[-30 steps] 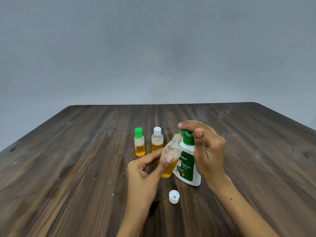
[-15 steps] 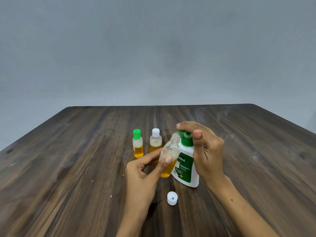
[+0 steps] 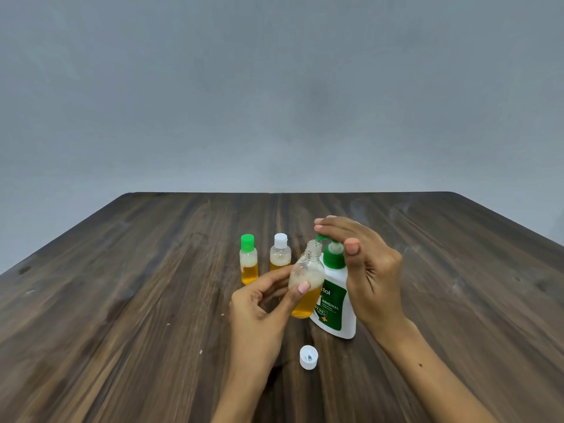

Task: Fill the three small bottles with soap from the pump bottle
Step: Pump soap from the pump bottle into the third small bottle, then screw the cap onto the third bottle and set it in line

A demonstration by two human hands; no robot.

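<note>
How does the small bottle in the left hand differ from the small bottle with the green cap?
The held bottle has no cap and its mouth is open; the green-capped bottle is closed. The held bottle is tilted toward the pump bottle, gripped by the left hand; the green-capped one stands upright, untouched, on the table. Both are clear and hold orange soap with foam above.

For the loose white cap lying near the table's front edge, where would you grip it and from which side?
Pinch the white cap across its outer wall, coming from above. It lies alone on the table with its open side facing up, so the round rim is free all round, with no neighbour crowding it.
</note>
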